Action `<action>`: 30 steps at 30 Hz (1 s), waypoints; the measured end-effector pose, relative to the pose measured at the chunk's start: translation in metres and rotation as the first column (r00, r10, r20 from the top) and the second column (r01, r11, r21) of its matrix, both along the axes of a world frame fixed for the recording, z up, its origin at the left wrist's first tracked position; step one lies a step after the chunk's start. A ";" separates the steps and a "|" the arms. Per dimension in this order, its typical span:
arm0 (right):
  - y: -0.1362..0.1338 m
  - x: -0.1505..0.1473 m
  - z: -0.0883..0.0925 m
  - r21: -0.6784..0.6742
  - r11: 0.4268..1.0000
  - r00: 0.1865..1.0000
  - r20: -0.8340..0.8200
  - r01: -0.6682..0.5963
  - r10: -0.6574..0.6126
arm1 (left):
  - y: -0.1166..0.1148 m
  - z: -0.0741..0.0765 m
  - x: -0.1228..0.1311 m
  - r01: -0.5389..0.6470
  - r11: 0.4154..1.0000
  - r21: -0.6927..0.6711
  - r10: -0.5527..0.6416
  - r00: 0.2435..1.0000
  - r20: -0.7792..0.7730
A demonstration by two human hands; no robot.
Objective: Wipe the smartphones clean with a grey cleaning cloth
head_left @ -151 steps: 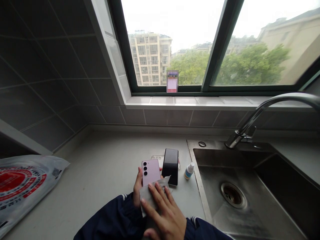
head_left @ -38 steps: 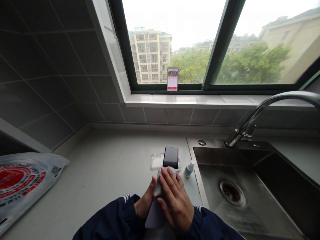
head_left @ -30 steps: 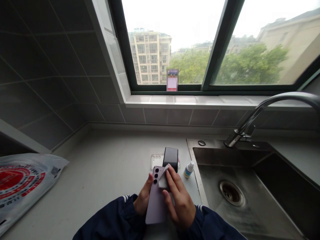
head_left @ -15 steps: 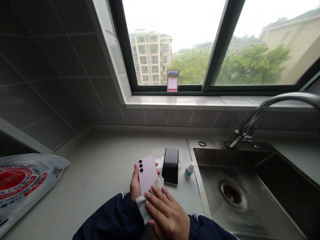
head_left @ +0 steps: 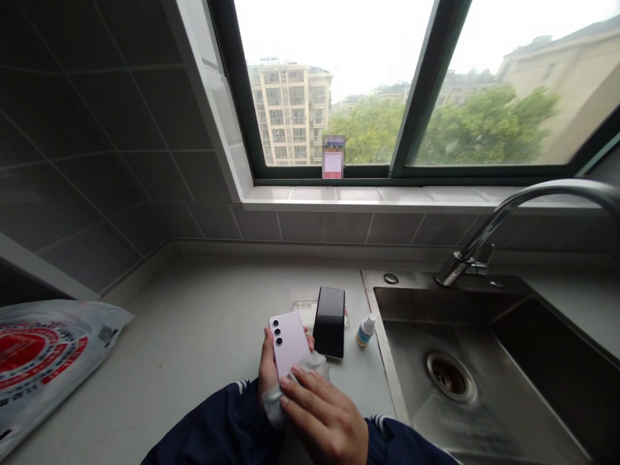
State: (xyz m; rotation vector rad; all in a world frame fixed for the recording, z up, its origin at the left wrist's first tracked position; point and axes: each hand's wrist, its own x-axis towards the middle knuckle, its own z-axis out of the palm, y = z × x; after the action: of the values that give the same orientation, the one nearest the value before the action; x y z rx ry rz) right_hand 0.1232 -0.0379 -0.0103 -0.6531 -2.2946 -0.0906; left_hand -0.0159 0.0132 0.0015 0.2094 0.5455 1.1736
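Observation:
A pale pink smartphone [head_left: 291, 339], its back with three camera lenses facing up, rests in my left hand [head_left: 267, 365]. The thumb lies along its left edge and fingertips show at the right edge, so this hand is closed around it. Over the phone's lower end, my right hand [head_left: 323, 410] presses a thin grey cloth [head_left: 276, 405], which is bunched under the fingers and covers that end. Just right of the pink phone lies a black smartphone [head_left: 330, 323], screen up, on top of a clear phone case [head_left: 304, 311].
A small spray bottle [head_left: 365, 330] stands between the black phone and the steel sink [head_left: 387, 361]. The faucet [head_left: 465, 255] arches over the sink. A plastic bag with red print [head_left: 53, 349] lies on the counter [head_left: 194, 310] at left. A window [head_left: 368, 97] is behind.
The pink phone has shifted slightly down and right in my left hand. My right hand stays on the cloth, which is now more bunched and spreads further right.

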 end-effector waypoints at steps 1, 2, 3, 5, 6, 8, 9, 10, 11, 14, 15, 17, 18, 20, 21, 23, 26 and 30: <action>0.000 0.000 0.000 0.002 1.000 1.000 -0.007 -0.005 0.005 | -0.002 0.000 0.002 0.001 1.000 0.001 -0.001 1.000 0.010; -0.001 0.000 0.000 0.001 1.000 1.000 -0.012 -0.011 0.011 | -0.003 0.001 0.004 -0.004 1.000 0.001 0.004 1.000 0.015; -0.001 0.000 -0.001 -0.004 1.000 1.000 -0.014 -0.018 0.018 | -0.005 0.001 0.005 -0.005 1.000 -0.001 0.005 1.000 0.016; -0.001 -0.001 -0.002 -0.025 0.999 0.999 -0.012 -0.033 0.033 | -0.007 0.001 0.005 0.012 1.000 -0.009 -0.012 1.000 0.009; 0.000 -0.001 -0.002 -0.042 0.998 0.999 -0.008 -0.041 0.040 | -0.007 0.001 0.005 0.033 0.999 -0.023 -0.033 0.999 0.006; 0.000 -0.001 -0.001 -0.088 0.994 0.998 0.009 -0.062 0.064 | -0.009 0.000 0.005 0.075 0.996 -0.053 -0.075 0.997 0.012; 0.001 -0.001 -0.001 -0.118 0.990 0.997 0.021 -0.072 0.075 | -0.010 -0.001 0.005 0.090 0.994 -0.060 -0.089 0.996 0.019; 0.001 0.000 0.000 -0.149 0.986 0.996 0.034 -0.078 0.084 | -0.010 -0.002 0.005 0.102 0.993 -0.057 -0.100 0.995 0.028; 0.001 0.000 0.000 -0.175 0.982 0.995 0.045 -0.077 0.086 | -0.011 -0.003 0.006 0.109 0.993 -0.052 -0.107 0.994 0.036; -0.001 0.001 0.003 -0.194 0.980 0.997 0.058 -0.034 0.046 | -0.010 -0.003 0.006 0.104 0.991 -0.084 -0.100 0.994 0.050; -0.001 0.002 0.005 -0.191 0.981 0.998 0.063 -0.009 0.021 | -0.009 -0.002 0.005 0.098 0.989 -0.113 -0.093 0.994 0.051; -0.002 0.003 0.008 -0.188 0.982 0.997 0.078 0.031 -0.017 | -0.006 -0.001 0.005 0.094 0.983 -0.160 -0.087 0.995 0.050; -0.001 0.004 0.010 -0.190 0.981 0.996 0.090 0.042 -0.025 | -0.005 0.000 0.004 0.099 0.981 -0.169 -0.092 0.994 0.054; 0.000 0.006 0.013 -0.189 0.981 0.994 0.103 0.038 -0.019 | -0.004 0.000 0.004 0.110 0.979 -0.171 -0.098 0.992 0.077; 0.001 0.007 0.014 -0.190 0.981 0.994 0.107 0.034 -0.014 | -0.004 0.000 0.004 0.110 0.979 -0.171 -0.097 0.992 0.087; 0.002 0.008 0.014 -0.192 0.981 0.994 0.108 0.031 -0.010 | -0.004 -0.001 0.003 0.108 0.977 -0.183 -0.093 0.992 0.089; 0.002 0.009 0.013 -0.191 0.981 0.995 0.093 0.043 -0.026 | -0.004 -0.002 0.001 0.108 0.973 -0.205 -0.096 0.993 0.065; 0.001 0.011 0.014 -0.200 0.978 0.996 0.071 0.061 -0.047 | -0.003 0.000 -0.002 0.172 0.961 -0.218 -0.159 0.984 0.078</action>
State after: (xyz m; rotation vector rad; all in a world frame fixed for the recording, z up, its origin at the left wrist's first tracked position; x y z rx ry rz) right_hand 0.1344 -0.0366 0.0037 -0.8275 -2.3696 0.0978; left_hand -0.0183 0.0097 0.0018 0.0246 0.5916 0.9441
